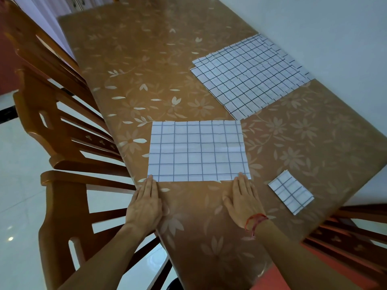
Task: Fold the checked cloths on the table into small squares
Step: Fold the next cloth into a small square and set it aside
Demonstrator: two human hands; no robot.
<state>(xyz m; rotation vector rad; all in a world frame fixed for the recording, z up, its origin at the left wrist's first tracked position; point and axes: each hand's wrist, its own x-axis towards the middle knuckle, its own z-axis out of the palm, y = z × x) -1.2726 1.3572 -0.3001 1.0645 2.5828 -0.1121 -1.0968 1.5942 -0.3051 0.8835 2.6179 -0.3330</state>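
Observation:
A white checked cloth [198,150] lies flat as a wide rectangle on the table in front of me. My left hand [145,203] rests flat on the table with its fingertips at the cloth's near left corner. My right hand [243,197] lies flat too, fingertips touching the near right corner; a red thread circles its wrist. Neither hand grips the cloth. A small folded checked square [291,192] sits to the right of my right hand. A stack of unfolded checked cloths [251,74] lies farther back on the right.
The table [146,65] has a brown flowered cover and stands against a white wall [335,28] on the right. Wooden chairs [62,126] line its left side, and another chair [351,233] stands at the near right. Pale tiled floor shows on the left.

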